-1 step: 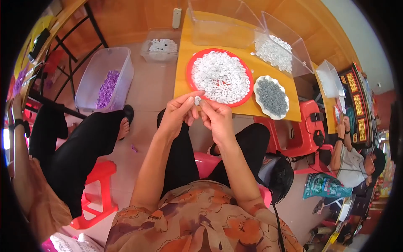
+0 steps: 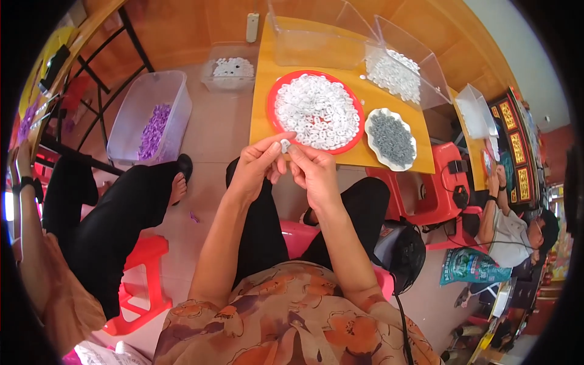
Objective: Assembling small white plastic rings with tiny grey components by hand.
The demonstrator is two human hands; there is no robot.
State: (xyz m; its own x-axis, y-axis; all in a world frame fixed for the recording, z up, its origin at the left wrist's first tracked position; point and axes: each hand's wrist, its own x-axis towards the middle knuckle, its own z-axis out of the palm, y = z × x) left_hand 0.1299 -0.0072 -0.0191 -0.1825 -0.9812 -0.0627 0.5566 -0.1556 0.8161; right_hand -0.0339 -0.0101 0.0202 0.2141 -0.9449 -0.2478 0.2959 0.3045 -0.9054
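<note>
Small white piece (image 2: 285, 145) between both hands (image 2: 315, 172)

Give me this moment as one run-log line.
left hand: pinches small white piece | right hand: pinches same piece | on table: red tray holding white pieces, wavy-edged white dish holding grey pieces

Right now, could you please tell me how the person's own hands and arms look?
The left hand and right hand are ungloved, with no watch or bracelet showing. The forearms are bare below tan sleeves printed with orange and purplish flowers.
</note>
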